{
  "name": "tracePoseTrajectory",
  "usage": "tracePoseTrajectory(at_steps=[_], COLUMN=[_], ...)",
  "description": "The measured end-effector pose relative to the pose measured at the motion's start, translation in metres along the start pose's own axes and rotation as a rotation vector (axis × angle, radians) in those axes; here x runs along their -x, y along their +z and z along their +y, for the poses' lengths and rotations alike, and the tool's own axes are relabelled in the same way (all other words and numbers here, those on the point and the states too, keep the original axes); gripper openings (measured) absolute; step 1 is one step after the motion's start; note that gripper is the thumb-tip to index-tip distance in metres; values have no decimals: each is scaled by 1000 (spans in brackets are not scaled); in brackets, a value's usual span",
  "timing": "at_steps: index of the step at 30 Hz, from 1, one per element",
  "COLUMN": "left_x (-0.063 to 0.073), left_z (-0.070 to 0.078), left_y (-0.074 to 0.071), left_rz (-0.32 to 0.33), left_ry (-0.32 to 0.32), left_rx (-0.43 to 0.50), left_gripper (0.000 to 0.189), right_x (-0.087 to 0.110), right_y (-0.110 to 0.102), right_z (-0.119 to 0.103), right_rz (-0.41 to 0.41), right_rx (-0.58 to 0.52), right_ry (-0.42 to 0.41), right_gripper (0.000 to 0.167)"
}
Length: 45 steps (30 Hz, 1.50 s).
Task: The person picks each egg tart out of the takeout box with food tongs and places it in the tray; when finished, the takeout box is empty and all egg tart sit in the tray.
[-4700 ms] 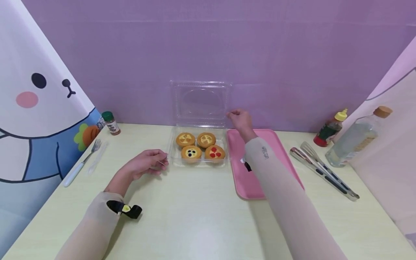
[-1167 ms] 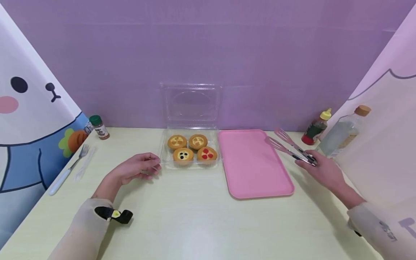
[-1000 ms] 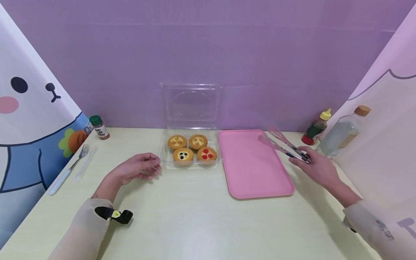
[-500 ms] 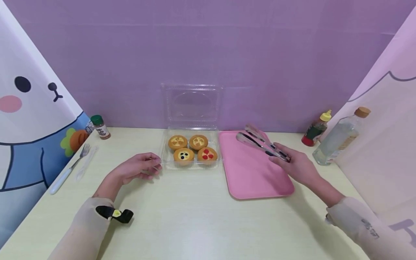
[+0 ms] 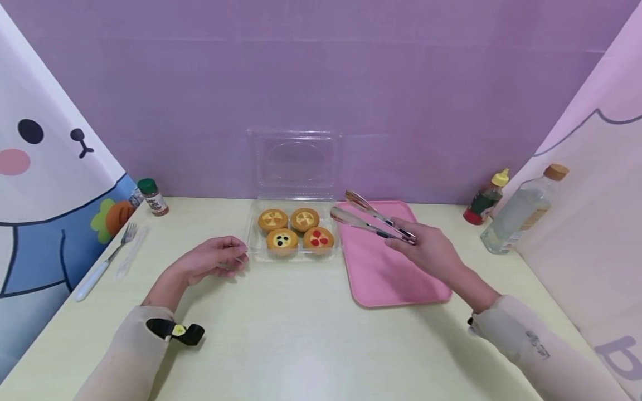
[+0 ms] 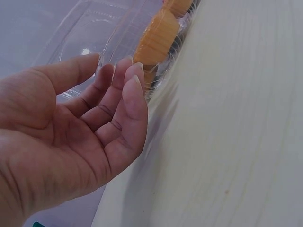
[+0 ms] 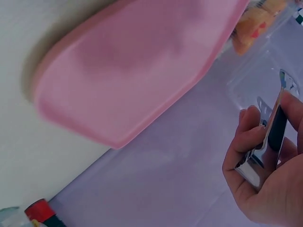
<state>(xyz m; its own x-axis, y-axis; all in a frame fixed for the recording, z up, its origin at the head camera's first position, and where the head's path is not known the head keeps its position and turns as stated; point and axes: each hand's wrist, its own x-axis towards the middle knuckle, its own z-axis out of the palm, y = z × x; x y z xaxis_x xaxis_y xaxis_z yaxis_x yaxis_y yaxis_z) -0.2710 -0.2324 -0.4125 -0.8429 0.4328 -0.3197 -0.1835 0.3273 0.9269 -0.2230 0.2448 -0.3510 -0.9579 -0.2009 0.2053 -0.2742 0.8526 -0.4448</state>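
A clear hinged plastic container [image 5: 256, 245] holds several tarts [image 5: 282, 240], one topped with red pieces [image 5: 319, 239]; its transparent lid [image 5: 298, 159] stands upright behind. At the container's near left corner, my left hand [image 5: 213, 260] has its fingers curled, with the rim between thumb and fingertips. My right hand [image 5: 428, 250] grips metal tongs [image 5: 373, 223] by their hinged end, above the pink tray [image 5: 391, 273]. The tongs' arms are spread, their tips pointing left near the container's right side. In the right wrist view the tongs [image 7: 260, 165] lie between thumb and fingers.
At left are a fork [image 5: 105, 264], a clear plastic utensil [image 5: 132, 253] and a green-capped spice jar [image 5: 152, 197]. A sauce bottle [image 5: 485, 199] and a large clear bottle [image 5: 521, 209] with a brown cap stand at right. A purple backdrop [image 5: 401, 100] rises behind the table.
My right hand left the lid, took the tongs from the table at right and carried them left over the pink tray. My left hand stayed at the container; the tarts have not moved.
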Motion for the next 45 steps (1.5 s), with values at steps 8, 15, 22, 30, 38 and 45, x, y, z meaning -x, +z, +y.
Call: tracePoseTrajectory(at_steps=[8,15,22,30,38,45], left_x=[2,2,1,-2,-2,0], left_z=[-3,-1,0,-1,1,2], left_y=[-2,-2,-2,-1,0,1], left_rz=[2,4,4,5,7,10], left_ry=[6,12,2,9,0,-5], left_rx=[16,11,5,-5,-2,-5], left_gripper=[45,43,44,42,39,40], right_x=[-26,-53,-75,-92,-97,-101], right_y=[16,36,57,67,70,73], right_z=[-30,-56,-78,-94,-102,-105], right_rz=[-58,-124,-190,-257,-283,-290], right_rx=[34,87,146,167,176,170], right_ry=[-17,0,-5,7,14,25], right_gripper=[61,51,56,60,60,60])
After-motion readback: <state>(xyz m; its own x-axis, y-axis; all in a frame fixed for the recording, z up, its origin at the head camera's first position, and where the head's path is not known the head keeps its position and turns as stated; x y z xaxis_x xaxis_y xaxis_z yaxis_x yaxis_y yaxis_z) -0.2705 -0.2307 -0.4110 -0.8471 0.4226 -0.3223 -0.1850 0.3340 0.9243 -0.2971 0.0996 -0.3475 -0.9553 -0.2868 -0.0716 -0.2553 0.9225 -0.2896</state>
